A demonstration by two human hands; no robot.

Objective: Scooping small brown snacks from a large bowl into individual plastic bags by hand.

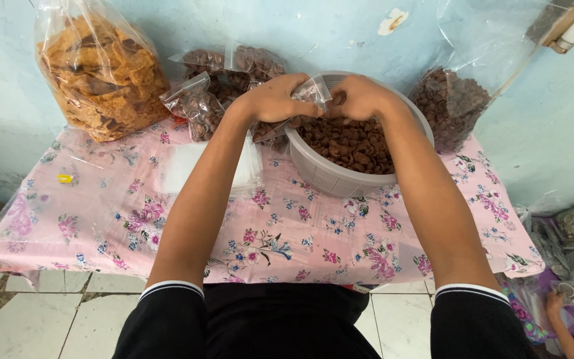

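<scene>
In the upper middle I see my left hand (275,98) and right hand (360,97) both pinching a crinkly clear bag (313,90) over the round white basket (327,174) of brown chips (350,143).

Pink floral tablecloth (101,219) over table. Big clear bag of orange crackers (101,73) back left, against pale blue wall (8,119). Small sealed packets of brown snacks (200,106) piled beside it. Stack of flat clear bags (187,166) in front. Large open bag of brown snacks (453,100) back right. White floor tiles (34,319) below.
</scene>
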